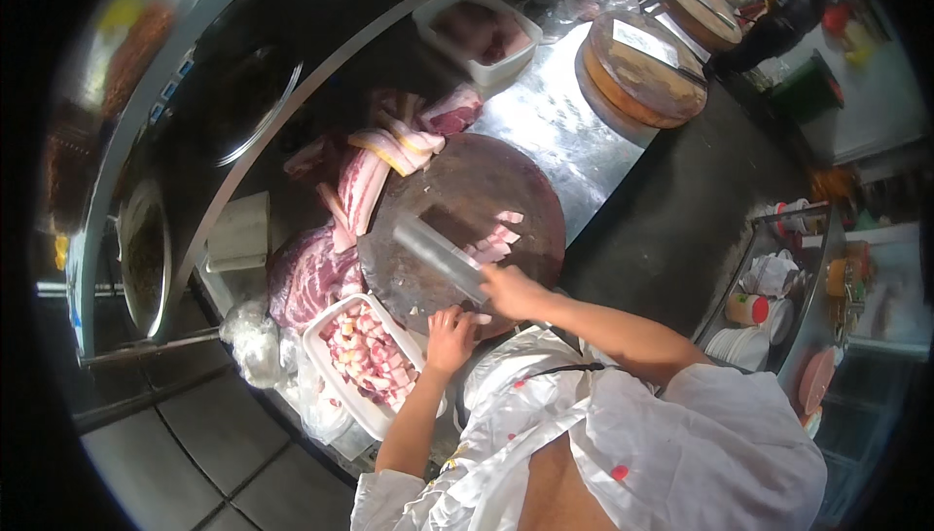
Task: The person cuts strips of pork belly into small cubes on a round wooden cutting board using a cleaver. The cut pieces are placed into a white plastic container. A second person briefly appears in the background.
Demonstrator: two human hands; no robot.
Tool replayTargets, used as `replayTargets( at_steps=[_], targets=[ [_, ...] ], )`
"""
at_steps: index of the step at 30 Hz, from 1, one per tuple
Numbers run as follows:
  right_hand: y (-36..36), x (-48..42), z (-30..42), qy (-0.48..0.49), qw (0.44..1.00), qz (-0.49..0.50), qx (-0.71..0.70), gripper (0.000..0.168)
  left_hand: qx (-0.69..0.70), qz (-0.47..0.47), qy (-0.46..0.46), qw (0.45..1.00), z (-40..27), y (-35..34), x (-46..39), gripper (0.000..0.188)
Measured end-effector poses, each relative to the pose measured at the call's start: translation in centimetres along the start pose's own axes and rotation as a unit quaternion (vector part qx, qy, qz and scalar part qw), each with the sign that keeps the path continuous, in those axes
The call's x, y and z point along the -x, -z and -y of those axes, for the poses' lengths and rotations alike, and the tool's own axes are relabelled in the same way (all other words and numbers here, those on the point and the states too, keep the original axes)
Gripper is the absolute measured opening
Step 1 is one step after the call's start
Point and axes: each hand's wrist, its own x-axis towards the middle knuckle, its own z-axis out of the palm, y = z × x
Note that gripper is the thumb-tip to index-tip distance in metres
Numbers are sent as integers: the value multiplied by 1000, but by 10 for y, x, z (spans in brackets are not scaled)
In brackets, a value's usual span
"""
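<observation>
My right hand (514, 292) grips the handle of a cleaver (441, 254). Its broad blade is blurred and slants up and left over the round wooden chopping block (481, 166). Beyond the blade, several pork cubes (496, 243) lie together on the wood. At the block's near edge is my left hand (449, 338), fingers bent downward. A small pale piece of pork (480, 319) shows at its fingertips; whether it is gripped is unclear. Just left of that hand, a white plastic tub (343, 392) holds many diced pork pieces (371, 356).
Pork belly strips (363, 184) and a large slab of meat (310, 276) border the block's left side. A white tub of meat (478, 68) stands farther back. Another round chopping block (635, 93) bears a paper sheet. Crockery fills a shelf (737, 345) at right.
</observation>
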Motion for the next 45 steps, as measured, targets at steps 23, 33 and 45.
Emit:
replayTargets(
  at_steps=[23, 33, 45],
  targets=[
    [153, 19, -174, -266, 869, 257, -328, 17, 3, -298, 399, 867, -75, -81, -118, 68],
    [134, -9, -124, -215, 880, 379, -190, 36, -52, -278, 387, 877, -84, -54, -138, 84],
    [95, 20, -32, -152, 921, 356, -44, 26, 37, -503, 382, 774, -73, -49, -114, 73]
  ],
)
